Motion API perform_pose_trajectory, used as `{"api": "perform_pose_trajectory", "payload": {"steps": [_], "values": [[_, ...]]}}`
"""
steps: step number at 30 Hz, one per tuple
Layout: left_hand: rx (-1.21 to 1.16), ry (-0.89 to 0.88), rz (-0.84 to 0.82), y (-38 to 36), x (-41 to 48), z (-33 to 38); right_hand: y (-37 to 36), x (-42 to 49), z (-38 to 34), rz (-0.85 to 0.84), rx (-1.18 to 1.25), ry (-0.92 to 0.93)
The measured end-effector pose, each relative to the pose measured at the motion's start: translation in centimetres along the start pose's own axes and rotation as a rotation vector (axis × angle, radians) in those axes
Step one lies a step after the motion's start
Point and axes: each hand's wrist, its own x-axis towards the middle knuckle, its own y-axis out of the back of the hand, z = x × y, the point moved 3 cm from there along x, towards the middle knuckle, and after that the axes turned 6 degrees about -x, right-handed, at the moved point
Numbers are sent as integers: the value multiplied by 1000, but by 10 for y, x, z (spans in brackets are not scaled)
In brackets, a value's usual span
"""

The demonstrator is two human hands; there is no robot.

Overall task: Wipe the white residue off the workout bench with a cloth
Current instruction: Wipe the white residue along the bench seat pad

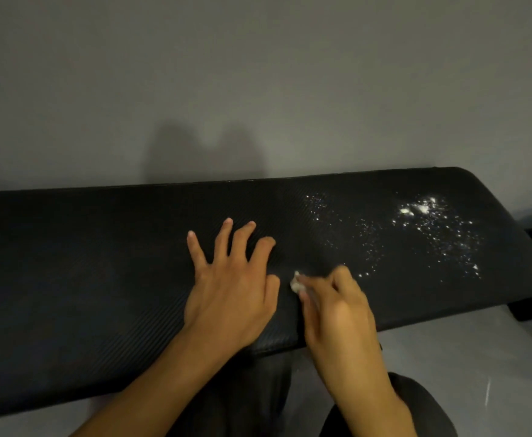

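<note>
- Nearest you, your dark-clothed legs (248, 402) sit close against the front edge of the bench (69, 279), with pale floor (466, 373) to the right; kneeling or crouching this close lets both arms reach across the pad.
- Your left hand (230, 291) lies flat on the black textured pad, fingers spread wide and holding nothing. It looks placed there to brace you and steady the pad while the other hand works.
- Just to its right, your right hand (334, 307) is curled, its grip pinching a small wad of pale cloth (296, 282) between thumb and fingertips. Only a little of the cloth shows past the fingers. The hand is blurred, so you appear to be mid-stroke, cloth pressed to the pad.
- Beyond and right of that hand, the white residue (428, 228) is scattered as specks across the right part of the bench, thickest in small clumps near the far right end, thinner toward the middle. The pad left of your hands looks clean.
- I judge most of the wiping is yet to do; you would need to work rightward, gathering powder rather than flicking it off the edge.
- No container is in view, so nothing is there to catch the residue.
- Farthest, a plain grey wall (258, 74) carries your shadow.
</note>
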Motion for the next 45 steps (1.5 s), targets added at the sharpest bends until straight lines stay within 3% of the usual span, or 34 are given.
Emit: {"api": "perform_pose_trajectory", "payload": {"steps": [4, 12, 18, 24, 32, 39, 45], "values": [[-9, -6, 7, 1, -1, 1, -12, 34, 3, 57, -41, -47], [-6, -17, -12, 2, 0, 5, 9, -17, 10, -8, 106, 52], [8, -15, -13, 4, -1, 9, -11, 44, 12, 63, -70, -77], [62, -21, -97, 1, 8, 18, 4, -16, 3, 43, 13, -21], [7, -31, 1, -6, 14, 25, -8, 44, 18, 86, -79, -133], [0, -26, 10, -7, 15, 25, 8, -10, 8, -2, -11, 19], [-2, -40, 45, -8, 14, 25, -6, 43, 21, 74, -87, -79]]}}
